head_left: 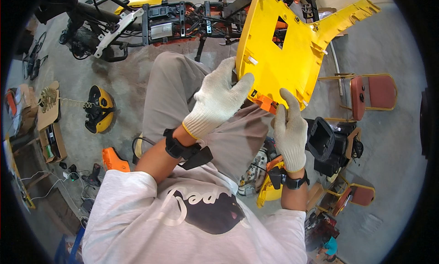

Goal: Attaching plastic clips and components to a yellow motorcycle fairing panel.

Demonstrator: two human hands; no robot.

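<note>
A yellow plastic body panel point(287, 65) is tilted up in front of me, with its ribbed, clipped inner side showing. A small orange piece point(265, 104) sits at its lower edge. My left hand point(219, 95), in a white knit glove, grips the panel's left edge, thumb on the inner face and the other fingers hidden behind. My right hand point(290, 131), gloved too, is at the lower edge beside the orange piece. Its index finger points up along the inner face, and another finger is close to the orange piece's end.
A stripped vehicle frame point(183, 24) with exposed wiring stands beyond my knees. Red-seated chairs point(382, 91) and a black bin-like housing point(321, 138) are at right. On the floor at left lie a yellow-and-black shell point(99, 109), an orange cover point(114, 160) and cardboard boxes point(52, 143).
</note>
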